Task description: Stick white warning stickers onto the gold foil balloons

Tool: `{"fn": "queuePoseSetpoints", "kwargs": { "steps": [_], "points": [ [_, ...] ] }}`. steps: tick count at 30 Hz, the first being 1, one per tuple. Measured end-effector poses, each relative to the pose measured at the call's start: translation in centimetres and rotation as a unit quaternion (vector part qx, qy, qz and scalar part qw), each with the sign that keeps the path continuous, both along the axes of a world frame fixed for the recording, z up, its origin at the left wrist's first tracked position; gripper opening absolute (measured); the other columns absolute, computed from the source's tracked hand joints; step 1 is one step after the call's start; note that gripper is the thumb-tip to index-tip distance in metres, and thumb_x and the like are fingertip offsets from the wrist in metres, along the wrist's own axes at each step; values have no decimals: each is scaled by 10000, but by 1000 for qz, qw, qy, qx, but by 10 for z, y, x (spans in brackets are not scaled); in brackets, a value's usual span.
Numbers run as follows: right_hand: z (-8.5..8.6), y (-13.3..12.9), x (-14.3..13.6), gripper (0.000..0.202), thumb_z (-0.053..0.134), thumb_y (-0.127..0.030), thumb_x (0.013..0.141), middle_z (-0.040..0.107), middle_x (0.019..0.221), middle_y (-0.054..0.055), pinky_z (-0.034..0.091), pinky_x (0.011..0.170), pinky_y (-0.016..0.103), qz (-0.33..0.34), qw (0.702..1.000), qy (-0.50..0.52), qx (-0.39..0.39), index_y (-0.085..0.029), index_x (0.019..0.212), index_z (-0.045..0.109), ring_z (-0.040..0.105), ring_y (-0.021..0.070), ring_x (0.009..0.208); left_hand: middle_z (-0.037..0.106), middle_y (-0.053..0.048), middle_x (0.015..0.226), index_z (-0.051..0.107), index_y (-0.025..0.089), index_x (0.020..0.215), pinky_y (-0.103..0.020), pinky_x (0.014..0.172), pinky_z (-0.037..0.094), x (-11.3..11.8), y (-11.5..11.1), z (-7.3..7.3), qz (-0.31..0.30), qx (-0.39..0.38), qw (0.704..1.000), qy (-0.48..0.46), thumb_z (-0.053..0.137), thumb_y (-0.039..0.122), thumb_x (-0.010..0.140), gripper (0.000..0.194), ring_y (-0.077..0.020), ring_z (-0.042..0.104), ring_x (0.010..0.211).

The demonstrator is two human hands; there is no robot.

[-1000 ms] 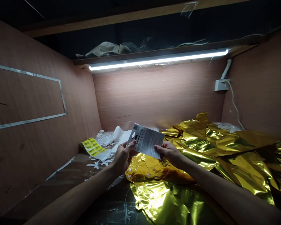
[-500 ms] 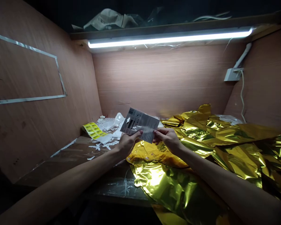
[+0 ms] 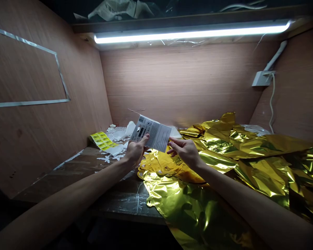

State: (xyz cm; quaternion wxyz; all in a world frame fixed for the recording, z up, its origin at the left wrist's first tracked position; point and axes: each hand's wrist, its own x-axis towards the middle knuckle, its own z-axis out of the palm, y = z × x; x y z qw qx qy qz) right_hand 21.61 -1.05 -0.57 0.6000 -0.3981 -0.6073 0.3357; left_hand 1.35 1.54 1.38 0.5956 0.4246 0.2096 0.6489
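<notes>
A printed grey card packet (image 3: 155, 134) with a hang hole and barcode is tilted above the middle of the bench. My left hand (image 3: 136, 149) grips its lower left side, thumb on top. At the packet's right edge is my right hand (image 3: 183, 148), its fingertips close together; whether they pinch the edge or only touch it cannot be made out. Below both hands lies shiny gold foil (image 3: 182, 198), with more crumpled gold foil (image 3: 250, 149) piled to the right.
A yellow label sheet (image 3: 102, 140) and white paper scraps (image 3: 125, 132) lie at the left rear. Wooden walls enclose the bench (image 3: 120, 203). A lit tube (image 3: 193, 33) hangs under the shelf. At the right is a white socket box (image 3: 263, 78) with a cable.
The view has shifted slightly. The packet has tipped, with a clear flap edge now standing off its top. My right thumb has slid off the packet's face to its right edge.
</notes>
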Motion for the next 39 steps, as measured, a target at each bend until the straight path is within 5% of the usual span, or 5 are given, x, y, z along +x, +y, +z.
{"fn": "queuePoseSetpoints", "kwargs": {
  "steps": [6, 14, 19, 30, 39],
  "points": [
    [-5, 6, 2, 372, 767, -273, 790, 729, 1149, 63, 535, 846, 300, -25, 998, -11, 55, -240, 1159, 794, 669, 184, 999, 759, -141, 1184, 731, 100, 1102, -456, 953, 629, -4, 5, 2, 20, -17, 1000, -8, 786, 149, 836, 275, -279, 737, 1074],
    [-1, 12, 5, 322, 893, -353, 658, 707, 785, -8, 400, 565, 241, 83, 983, 160, -23, -219, 913, 750, 512, 83, 589, 793, -134, 1005, 746, 90, 1025, -409, 890, 654, -3, 2, -2, -32, -28, 999, 9, 820, 193, 816, 245, -265, 766, 958],
    [3, 6, 8, 469, 845, -422, 722, 635, 611, -31, 327, 454, 229, 82, 993, 85, -4, -179, 1113, 755, 438, 76, 472, 795, -130, 1019, 755, 93, 1023, -362, 933, 640, 0, -1, -5, -55, -27, 998, 18, 803, 183, 832, 217, -257, 759, 1007],
    [3, 4, 8, 126, 678, -181, 679, 656, 569, -17, 413, 368, 213, 21, 999, -30, 24, -152, 784, 741, 502, 91, 404, 771, -162, 1141, 746, 77, 1062, -515, 1057, 566, 2, -9, -5, -92, -15, 995, 36, 819, 187, 809, 285, -332, 699, 1164],
    [3, 5, 14, 56, 673, -177, 703, 652, 572, -6, 420, 396, 218, 5, 999, -44, 25, -155, 653, 685, 519, 92, 417, 766, -165, 1167, 776, 85, 1015, -548, 1101, 526, 1, -7, -8, -103, -8, 993, 55, 852, 216, 782, 278, -358, 678, 1201]
  ]
}}
